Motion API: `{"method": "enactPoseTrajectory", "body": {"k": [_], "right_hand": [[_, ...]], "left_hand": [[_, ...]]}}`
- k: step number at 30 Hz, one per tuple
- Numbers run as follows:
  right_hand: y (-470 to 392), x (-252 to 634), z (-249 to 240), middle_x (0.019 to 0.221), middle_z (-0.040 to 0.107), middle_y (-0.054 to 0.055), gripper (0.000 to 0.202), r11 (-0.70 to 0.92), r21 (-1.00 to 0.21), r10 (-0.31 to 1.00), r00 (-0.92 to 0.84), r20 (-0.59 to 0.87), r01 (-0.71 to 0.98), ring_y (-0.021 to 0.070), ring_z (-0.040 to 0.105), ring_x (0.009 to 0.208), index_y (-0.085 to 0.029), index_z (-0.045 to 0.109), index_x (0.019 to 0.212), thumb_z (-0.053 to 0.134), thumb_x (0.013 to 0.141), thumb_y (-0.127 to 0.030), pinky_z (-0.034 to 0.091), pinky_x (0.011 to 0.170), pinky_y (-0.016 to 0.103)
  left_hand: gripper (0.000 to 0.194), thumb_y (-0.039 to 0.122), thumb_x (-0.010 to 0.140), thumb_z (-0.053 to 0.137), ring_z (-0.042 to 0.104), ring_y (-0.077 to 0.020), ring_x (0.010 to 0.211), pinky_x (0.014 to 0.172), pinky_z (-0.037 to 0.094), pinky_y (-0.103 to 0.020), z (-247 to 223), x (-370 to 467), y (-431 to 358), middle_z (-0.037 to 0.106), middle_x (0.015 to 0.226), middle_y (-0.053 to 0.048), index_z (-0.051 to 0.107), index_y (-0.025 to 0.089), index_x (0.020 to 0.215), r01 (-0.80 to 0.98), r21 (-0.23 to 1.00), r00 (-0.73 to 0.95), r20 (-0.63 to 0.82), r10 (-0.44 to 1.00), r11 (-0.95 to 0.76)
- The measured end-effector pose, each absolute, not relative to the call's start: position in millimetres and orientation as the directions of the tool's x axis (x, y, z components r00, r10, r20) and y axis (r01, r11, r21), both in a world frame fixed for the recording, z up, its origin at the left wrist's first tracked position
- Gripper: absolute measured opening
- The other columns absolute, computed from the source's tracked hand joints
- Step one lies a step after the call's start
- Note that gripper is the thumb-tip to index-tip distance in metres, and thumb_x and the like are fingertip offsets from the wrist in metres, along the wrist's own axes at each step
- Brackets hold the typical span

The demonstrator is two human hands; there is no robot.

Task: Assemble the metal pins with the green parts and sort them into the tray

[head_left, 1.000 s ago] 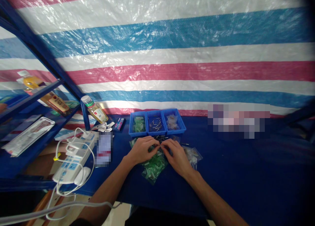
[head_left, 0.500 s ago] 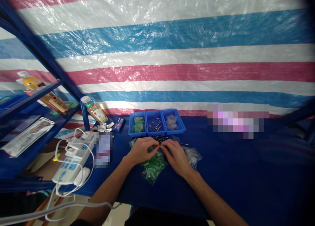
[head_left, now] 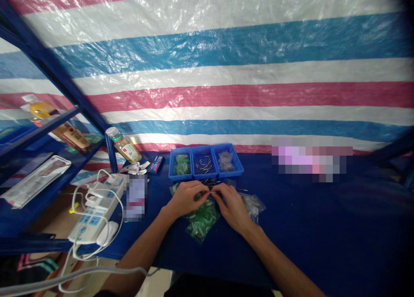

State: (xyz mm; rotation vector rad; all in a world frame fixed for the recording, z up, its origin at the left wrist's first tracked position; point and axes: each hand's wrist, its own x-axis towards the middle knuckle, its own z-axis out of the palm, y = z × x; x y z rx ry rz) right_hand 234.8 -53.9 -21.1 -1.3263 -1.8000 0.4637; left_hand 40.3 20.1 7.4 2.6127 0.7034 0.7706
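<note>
My left hand (head_left: 190,197) and my right hand (head_left: 230,205) meet fingertip to fingertip, both pinched closed. Between them shows a tiny pale sliver, too small to name. Under and in front of my hands lies a clear plastic bag of green pieces (head_left: 202,223). Close to my right wrist rests another clear bag with pale small parts (head_left: 253,205). Dark thin metal pieces (head_left: 211,182) lie scattered just behind my fingers. Beyond them stand three joined blue bins: one of green pieces (head_left: 182,164), one of slim metal pieces (head_left: 203,163), one of clear pieces (head_left: 225,161).
On the left are a white power strip (head_left: 97,211) with looped cables, a bottle (head_left: 124,146) and a small dark box (head_left: 155,164). A blue metal frame (head_left: 64,83) rises there. A striped plastic sheet (head_left: 226,94) hangs behind the blue table (head_left: 307,228).
My hands stay in nearly the same place, fingertips together. The pale sliver between them shows slightly more now. Nothing else on the table has visibly moved.
</note>
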Motion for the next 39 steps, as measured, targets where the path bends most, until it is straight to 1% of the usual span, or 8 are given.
{"method": "enactPoseTrajectory", "body": {"k": [8, 16, 23, 27, 29, 32, 36, 39], "right_hand": [[-54.0, 235.2, -19.4, 0.096, 0.069, 0.002, 0.012, 0.336, -0.718, 0.928, -0.084, 0.363, 0.610, 0.0210, 0.063, 0.089, -0.024, 0.061, 0.100, 0.051, 0.103, -0.017, 0.042, 0.082, 0.035], [-52.5, 236.4, -18.1, 0.094, 0.069, 0.002, 0.013, 0.323, -0.700, 0.930, -0.078, 0.358, 0.636, 0.0206, 0.062, 0.087, -0.023, 0.062, 0.096, 0.051, 0.103, -0.020, 0.041, 0.082, 0.034], [-52.3, 238.8, -18.8, 0.091, 0.068, 0.002, 0.021, 0.303, -0.696, 0.939, -0.078, 0.335, 0.651, 0.0206, 0.061, 0.085, -0.023, 0.059, 0.089, 0.046, 0.105, -0.021, 0.040, 0.080, 0.034], [-53.7, 238.5, -20.5, 0.098, 0.068, 0.003, 0.008, 0.333, -0.724, 0.928, -0.075, 0.364, 0.605, 0.0212, 0.062, 0.089, -0.024, 0.059, 0.104, 0.052, 0.103, -0.023, 0.043, 0.082, 0.035], [-54.0, 238.2, -21.0, 0.098, 0.068, 0.003, 0.009, 0.354, -0.719, 0.921, -0.089, 0.379, 0.598, 0.0213, 0.062, 0.089, -0.024, 0.059, 0.106, 0.053, 0.102, -0.020, 0.043, 0.083, 0.035], [-53.7, 238.3, -20.8, 0.096, 0.068, 0.003, 0.011, 0.368, -0.714, 0.915, -0.097, 0.391, 0.596, 0.0213, 0.062, 0.088, -0.024, 0.060, 0.101, 0.051, 0.102, -0.019, 0.043, 0.082, 0.036], [-53.3, 239.0, -18.9, 0.096, 0.068, 0.003, 0.012, 0.352, -0.714, 0.919, -0.079, 0.387, 0.604, 0.0215, 0.062, 0.088, -0.024, 0.060, 0.098, 0.050, 0.103, -0.020, 0.042, 0.083, 0.036], [-52.9, 239.5, -18.1, 0.092, 0.068, 0.003, 0.018, 0.331, -0.708, 0.926, -0.072, 0.370, 0.624, 0.0214, 0.062, 0.086, -0.024, 0.060, 0.092, 0.048, 0.105, -0.022, 0.043, 0.082, 0.036]], "left_hand": [[0.008, 0.018, 0.095, 0.062, 0.064, -0.0126, 0.072, 0.068, 0.048, -0.024, 5.0, 40.5, 21.4, 0.071, 0.082, -0.002, 0.069, 0.017, 0.095, 0.359, 0.413, 0.736, 0.425, 0.526, -0.837], [0.010, 0.020, 0.097, 0.061, 0.065, -0.0126, 0.072, 0.068, 0.048, -0.024, 6.4, 41.1, 21.7, 0.071, 0.083, -0.003, 0.070, 0.017, 0.095, 0.361, 0.402, 0.732, 0.437, 0.523, -0.842], [0.011, 0.022, 0.097, 0.060, 0.065, -0.0132, 0.073, 0.070, 0.050, -0.025, 7.8, 40.3, 21.2, 0.071, 0.083, -0.004, 0.070, 0.017, 0.096, 0.370, 0.406, 0.732, 0.426, 0.531, -0.836], [0.012, 0.023, 0.098, 0.060, 0.065, -0.0136, 0.074, 0.070, 0.050, -0.025, 8.2, 38.7, 22.1, 0.071, 0.083, -0.004, 0.071, 0.017, 0.097, 0.373, 0.420, 0.728, 0.420, 0.541, -0.828], [0.013, 0.023, 0.098, 0.060, 0.066, -0.0137, 0.074, 0.069, 0.051, -0.025, 8.6, 38.3, 22.3, 0.072, 0.084, -0.004, 0.071, 0.017, 0.097, 0.370, 0.426, 0.727, 0.420, 0.543, -0.826], [0.012, 0.022, 0.097, 0.060, 0.066, -0.0138, 0.074, 0.070, 0.052, -0.025, 9.2, 38.7, 21.8, 0.072, 0.084, -0.005, 0.071, 0.017, 0.096, 0.370, 0.424, 0.726, 0.423, 0.542, -0.826], [0.012, 0.021, 0.097, 0.061, 0.067, -0.0140, 0.074, 0.070, 0.052, -0.025, 10.4, 39.7, 21.1, 0.072, 0.083, -0.004, 0.071, 0.017, 0.096, 0.373, 0.416, 0.721, 0.433, 0.541, -0.829], [0.012, 0.022, 0.097, 0.061, 0.066, -0.0138, 0.073, 0.070, 0.052, -0.025, 11.8, 39.7, 21.2, 0.072, 0.083, -0.004, 0.072, 0.017, 0.095, 0.375, 0.415, 0.717, 0.437, 0.543, -0.829]]}}
